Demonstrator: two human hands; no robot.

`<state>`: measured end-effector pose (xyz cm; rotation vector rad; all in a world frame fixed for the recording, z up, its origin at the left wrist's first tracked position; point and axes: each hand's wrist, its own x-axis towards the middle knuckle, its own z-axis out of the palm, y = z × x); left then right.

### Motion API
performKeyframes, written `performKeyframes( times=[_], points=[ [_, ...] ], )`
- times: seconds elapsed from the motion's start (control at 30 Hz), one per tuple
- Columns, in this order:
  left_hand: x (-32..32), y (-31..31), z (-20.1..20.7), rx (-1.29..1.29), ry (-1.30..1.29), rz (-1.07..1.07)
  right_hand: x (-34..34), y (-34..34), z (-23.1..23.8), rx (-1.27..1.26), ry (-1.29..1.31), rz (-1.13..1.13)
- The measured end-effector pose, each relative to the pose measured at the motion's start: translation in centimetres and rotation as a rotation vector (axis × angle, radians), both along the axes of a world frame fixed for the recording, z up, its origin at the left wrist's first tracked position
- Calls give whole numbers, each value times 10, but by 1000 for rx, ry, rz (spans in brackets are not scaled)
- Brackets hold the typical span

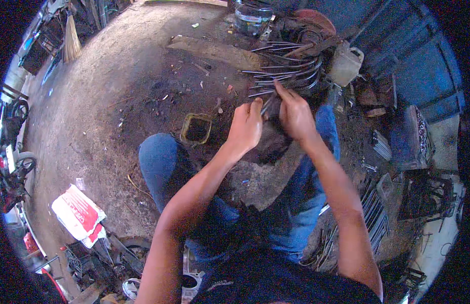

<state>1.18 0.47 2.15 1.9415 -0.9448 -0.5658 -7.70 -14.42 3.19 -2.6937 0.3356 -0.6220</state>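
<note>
My left hand [246,125] is closed, its thumb and fingers pressed together round a thin grey metal rod [267,107], of which only a short slanted length shows. Close beside it on the right, my right hand [297,115] is curled, with one finger pointing forward and the others hidden beneath. What it grips, if anything, cannot be made out. Just beyond both hands lies a pile of bent metal rods [300,73], fanned out with their ends toward the left. Below the hands is a dark patch of floor, partly covered by my arms and knees.
A square open container [196,128] with dark contents stands left of my hands. A pale jerrycan [345,64] and a clear bucket [252,19] stand beyond, near a flat wooden board [214,52]. More straight rods [375,215] lie at my right. A red-and-white sack [78,213] lies at lower left.
</note>
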Motion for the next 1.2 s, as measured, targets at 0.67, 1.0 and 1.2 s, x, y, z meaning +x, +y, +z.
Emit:
performKeyframes(
  times=[0.67,1.0,1.2],
  points=[
    [-10,-3,-14,-496,-266,132,-17,35,-3,40,105,12],
    [-9,-5,-13,-385,70,208,-19,47,1,26,112,50],
    [-13,-15,-17,-473,-22,135,-15,1,-12,8,6,-32]
  ],
)
